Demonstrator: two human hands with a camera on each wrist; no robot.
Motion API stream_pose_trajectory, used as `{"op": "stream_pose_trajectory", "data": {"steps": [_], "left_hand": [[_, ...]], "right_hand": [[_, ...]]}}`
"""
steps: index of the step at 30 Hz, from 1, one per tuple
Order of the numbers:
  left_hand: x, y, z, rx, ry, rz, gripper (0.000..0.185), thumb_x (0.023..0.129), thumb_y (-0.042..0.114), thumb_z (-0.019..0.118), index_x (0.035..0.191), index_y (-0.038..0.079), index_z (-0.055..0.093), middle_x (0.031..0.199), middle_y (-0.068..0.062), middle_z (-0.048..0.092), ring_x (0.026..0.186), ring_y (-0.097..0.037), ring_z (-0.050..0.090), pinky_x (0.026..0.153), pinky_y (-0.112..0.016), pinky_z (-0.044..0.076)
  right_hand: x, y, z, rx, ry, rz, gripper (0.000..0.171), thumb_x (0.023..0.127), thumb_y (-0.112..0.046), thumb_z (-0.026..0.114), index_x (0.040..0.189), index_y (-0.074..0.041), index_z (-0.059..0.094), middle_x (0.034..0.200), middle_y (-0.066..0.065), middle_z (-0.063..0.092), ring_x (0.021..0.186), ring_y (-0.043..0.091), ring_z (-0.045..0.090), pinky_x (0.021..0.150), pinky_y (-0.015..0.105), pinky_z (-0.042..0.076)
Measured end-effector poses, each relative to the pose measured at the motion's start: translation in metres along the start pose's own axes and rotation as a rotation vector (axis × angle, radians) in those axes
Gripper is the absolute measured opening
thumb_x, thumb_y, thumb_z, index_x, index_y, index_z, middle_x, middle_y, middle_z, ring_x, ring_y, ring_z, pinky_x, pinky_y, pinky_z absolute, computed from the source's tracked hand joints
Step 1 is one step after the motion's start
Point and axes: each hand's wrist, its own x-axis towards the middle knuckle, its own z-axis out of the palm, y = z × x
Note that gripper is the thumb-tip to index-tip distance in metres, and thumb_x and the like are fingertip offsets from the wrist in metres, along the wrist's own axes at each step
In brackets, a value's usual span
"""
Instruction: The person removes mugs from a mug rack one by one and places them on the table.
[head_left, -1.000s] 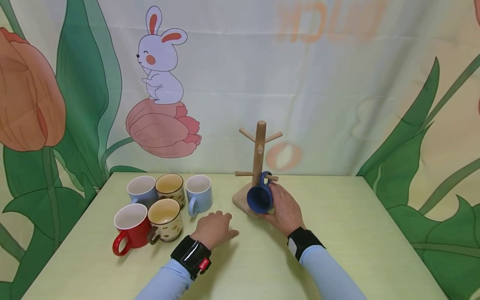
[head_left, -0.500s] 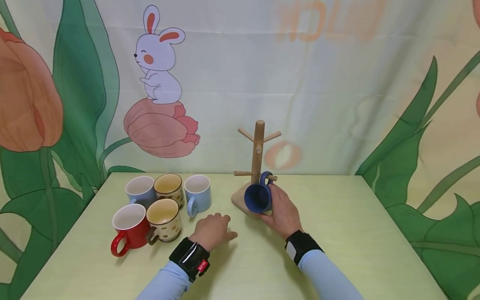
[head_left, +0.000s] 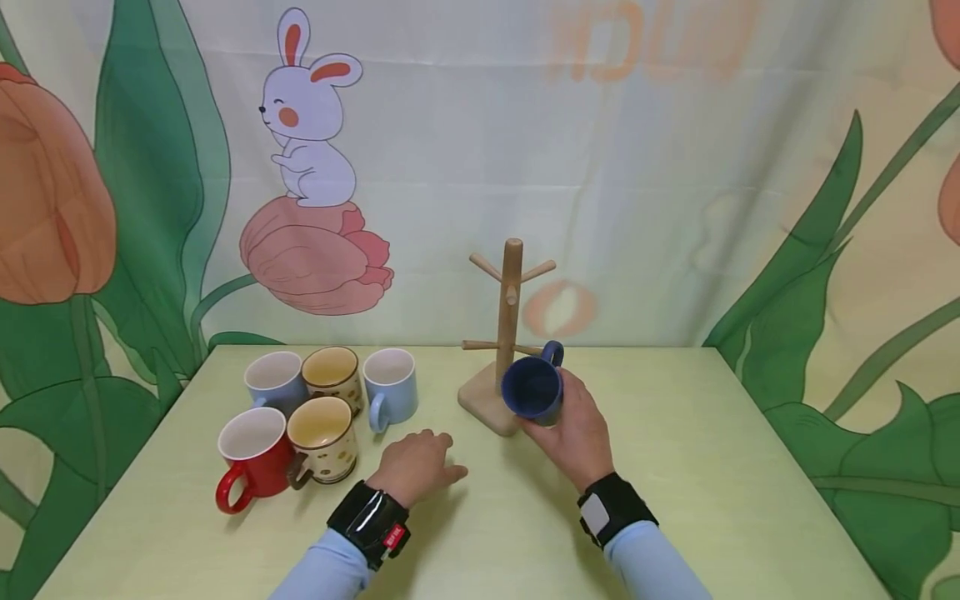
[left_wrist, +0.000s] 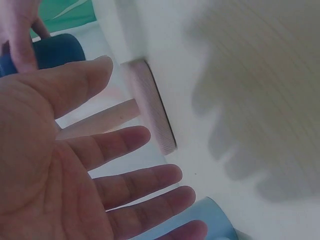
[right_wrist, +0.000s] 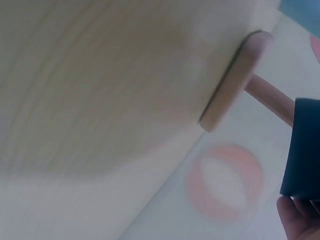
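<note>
In the head view my right hand (head_left: pixel 577 433) grips a dark blue mug (head_left: pixel 534 390) by its side. Its mouth tilts toward me and its handle points up, beside the tip of a lower peg on the wooden mug tree (head_left: pixel 509 308). Whether handle and peg touch I cannot tell. The right wrist view catches only part of the blue mug (right_wrist: pixel 304 150) and some fingertips (right_wrist: pixel 290 215). My left hand (head_left: pixel 416 468) hovers over the table with fingers spread and holds nothing; the left wrist view shows its bare palm (left_wrist: pixel 55 175). Closest to it is a light blue mug (head_left: pixel 392 387).
Left of my left hand stand a red mug (head_left: pixel 258 454), two cream spotted mugs, the front one (head_left: pixel 326 442) and the back one (head_left: pixel 332 375), and another light blue mug (head_left: pixel 274 382). A printed curtain (head_left: pixel 637 167) hangs behind the pale table (head_left: pixel 712 467).
The blue mug has shifted slightly right and turned more upright in my right hand, its handle moving outward toward the peg's tip. My left hand keeps its pose; the view has drifted slightly.
</note>
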Motion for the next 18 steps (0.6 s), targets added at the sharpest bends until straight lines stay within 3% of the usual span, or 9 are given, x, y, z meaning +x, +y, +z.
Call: {"op": "stream_pose_trajectory", "data": {"steps": [10, 18], "left_hand": [[-0.001, -0.005, 0.000, -0.042, 0.022, 0.010, 0.046, 0.089, 0.039, 0.072, 0.118, 0.004, 0.066, 0.103, -0.014, 0.067, 0.095, -0.031, 0.065, 0.076, -0.048, 0.052], [0.004, -0.004, 0.000, -0.052, 0.138, 0.085, 0.044, 0.092, 0.033, 0.071, 0.125, 0.005, 0.063, 0.111, -0.014, 0.068, 0.099, -0.030, 0.066, 0.078, -0.047, 0.054]], "right_hand": [[-0.010, -0.011, -0.018, 0.174, -0.065, 0.251, 0.086, 0.070, -0.042, 0.090, 0.138, -0.006, 0.050, 0.131, 0.013, 0.059, 0.119, 0.030, 0.059, 0.095, 0.053, 0.047], [-0.015, -0.021, -0.024, 0.337, -0.273, 0.355, 0.083, 0.070, -0.047, 0.088, 0.138, -0.014, 0.054, 0.126, 0.005, 0.064, 0.117, 0.025, 0.059, 0.093, 0.051, 0.050]]}}
